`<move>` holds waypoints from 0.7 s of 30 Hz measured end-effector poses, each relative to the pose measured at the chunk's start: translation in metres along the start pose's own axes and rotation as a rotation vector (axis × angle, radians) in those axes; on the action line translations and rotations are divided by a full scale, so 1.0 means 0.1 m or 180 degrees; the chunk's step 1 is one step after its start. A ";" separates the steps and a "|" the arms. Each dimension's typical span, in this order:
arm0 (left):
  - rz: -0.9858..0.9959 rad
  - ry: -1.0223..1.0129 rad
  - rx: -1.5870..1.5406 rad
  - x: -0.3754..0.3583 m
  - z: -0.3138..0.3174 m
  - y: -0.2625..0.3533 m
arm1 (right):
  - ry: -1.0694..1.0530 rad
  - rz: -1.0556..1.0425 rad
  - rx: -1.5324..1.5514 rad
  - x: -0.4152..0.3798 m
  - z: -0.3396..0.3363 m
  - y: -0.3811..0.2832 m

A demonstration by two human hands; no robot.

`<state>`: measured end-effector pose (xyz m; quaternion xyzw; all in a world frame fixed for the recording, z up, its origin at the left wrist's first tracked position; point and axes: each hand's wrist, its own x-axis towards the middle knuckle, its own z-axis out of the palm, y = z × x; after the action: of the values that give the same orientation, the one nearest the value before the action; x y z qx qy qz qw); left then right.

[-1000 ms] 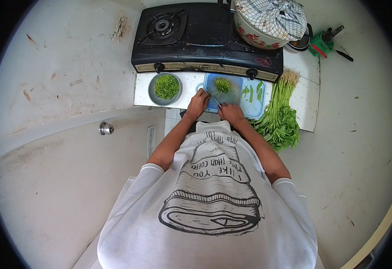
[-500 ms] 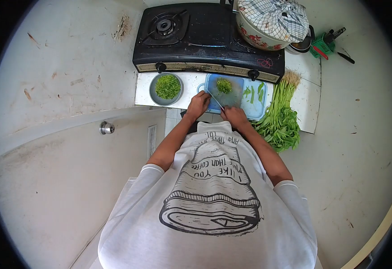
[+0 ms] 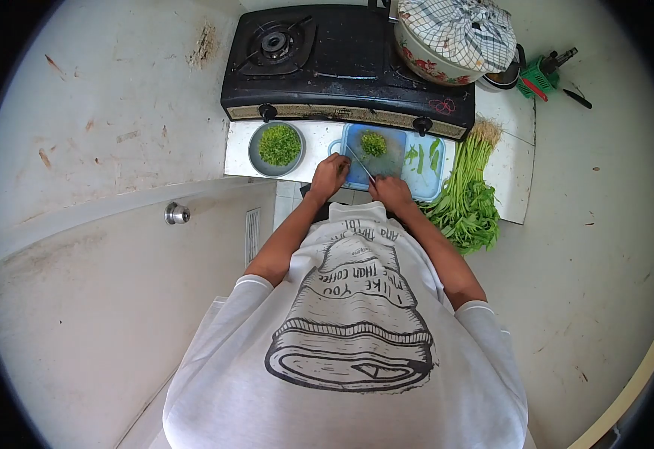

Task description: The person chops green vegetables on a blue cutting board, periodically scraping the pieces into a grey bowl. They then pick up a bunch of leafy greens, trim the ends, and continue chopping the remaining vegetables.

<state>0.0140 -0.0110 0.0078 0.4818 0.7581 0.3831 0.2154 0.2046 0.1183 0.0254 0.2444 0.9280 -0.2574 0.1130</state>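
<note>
My right hand (image 3: 392,194) is closed around the handle of a knife (image 3: 361,164). Its thin blade slants up and left over the blue cutting board (image 3: 396,176). At the board's left edge, close to the knife's tip, is my left hand (image 3: 330,175) with its fingers curled; whatever they may hold is hidden. A small heap of finely chopped greens (image 3: 373,144) lies on the board beyond the blade. Some loose green leaf pieces (image 3: 421,157) lie on the board's right part.
Left of the board stands a grey bowl (image 3: 253,161) of chopped greens. A bundle of leafy stalks (image 3: 470,187) hangs over the counter edge at right. Behind are a black gas stove (image 3: 353,90), a cloth-covered floral pot (image 3: 435,66) and a green basket (image 3: 539,77) with utensils.
My left hand has shifted very slightly down and left. The knife and my right hand have hardly moved.
</note>
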 end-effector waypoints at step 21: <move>-0.0104 0.0094 -0.0137 -0.05 -0.03 0.03 | 0.0055 -0.0003 -0.0041 0.09 0.09 -0.05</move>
<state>0.0165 -0.0160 0.0119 0.4589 0.7605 0.4029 0.2208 0.1954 0.1136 0.0168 0.2455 0.9308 -0.2493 0.1064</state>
